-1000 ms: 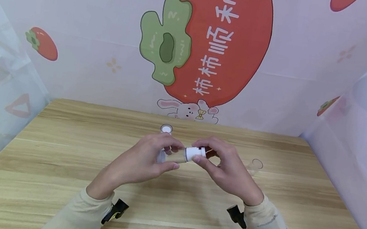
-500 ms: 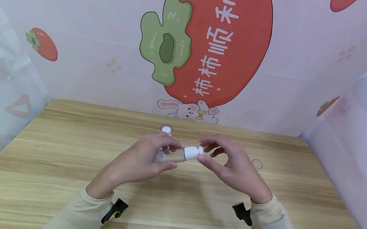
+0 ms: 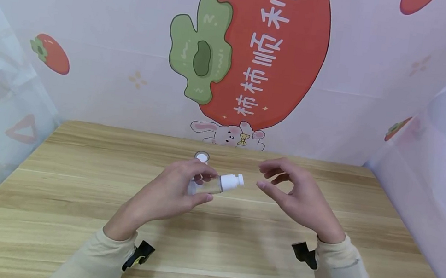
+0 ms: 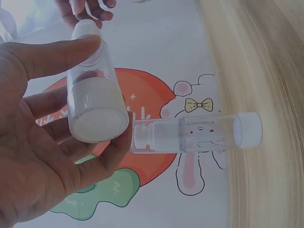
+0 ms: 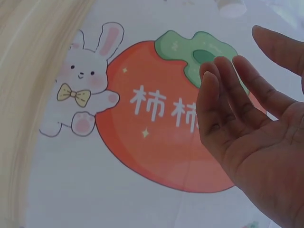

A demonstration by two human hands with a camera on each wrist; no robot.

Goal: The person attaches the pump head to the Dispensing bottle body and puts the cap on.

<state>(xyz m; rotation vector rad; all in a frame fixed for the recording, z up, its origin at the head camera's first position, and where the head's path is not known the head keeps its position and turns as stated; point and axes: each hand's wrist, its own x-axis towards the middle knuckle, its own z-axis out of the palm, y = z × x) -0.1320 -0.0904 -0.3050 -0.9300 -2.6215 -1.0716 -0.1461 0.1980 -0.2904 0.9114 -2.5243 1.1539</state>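
My left hand (image 3: 175, 191) grips a small clear pump bottle (image 3: 212, 185) around its body, tilted so that the white pump head (image 3: 231, 181) points right. In the left wrist view the bottle (image 4: 97, 102) shows its round white base, with thumb on one side and fingers behind. To the right of the pump head, a short gap away, my right hand (image 3: 301, 197) hovers with loosely bent fingers and nothing in them. A second clear pump bottle (image 4: 209, 134), with a transparent cover over its white pump, stands upright behind my left hand.
The wooden table (image 3: 192, 251) reaches back to a white backdrop (image 3: 107, 92) printed with a large red persimmon and a rabbit. Similar sheets hang at both sides. In the head view the second bottle's top (image 3: 202, 156) shows near the back edge.
My right hand has come off the pump head and moved right and slightly up. The left hand still holds the bottle. A clear ring-edged object at right is now hidden behind my right hand.
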